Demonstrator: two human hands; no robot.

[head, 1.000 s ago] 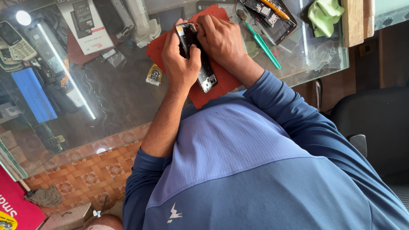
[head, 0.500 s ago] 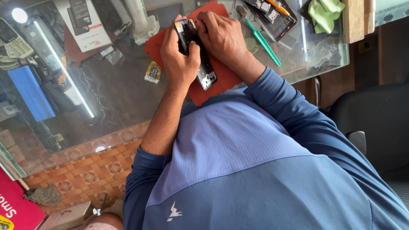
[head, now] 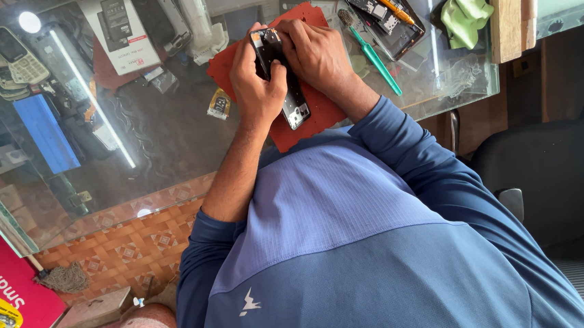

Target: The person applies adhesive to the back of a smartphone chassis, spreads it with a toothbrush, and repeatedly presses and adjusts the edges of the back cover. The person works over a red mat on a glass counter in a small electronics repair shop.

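Note:
An opened black smartphone (head: 293,95) lies on a red work mat (head: 316,114) on the glass counter. My left hand (head: 256,84) grips the phone's left side with the thumb over its upper part. My right hand (head: 315,53) presses down on the phone's upper right part, fingers bent over it. Both hands touch the phone, and the upper end of it is mostly hidden under my fingers. My blue shirt fills the lower part of the view.
A green-handled brush (head: 373,55) lies right of the mat. Behind it a dark tray (head: 403,36) holds phone parts and an orange tool. A green cloth (head: 465,15) lies at the far right. Old phones (head: 10,57) and boxes show under the glass. A black chair (head: 546,173) stands at right.
The view shifted slightly. My hands stay on the phone, and my right hand's fingers have moved a little over its upper end.

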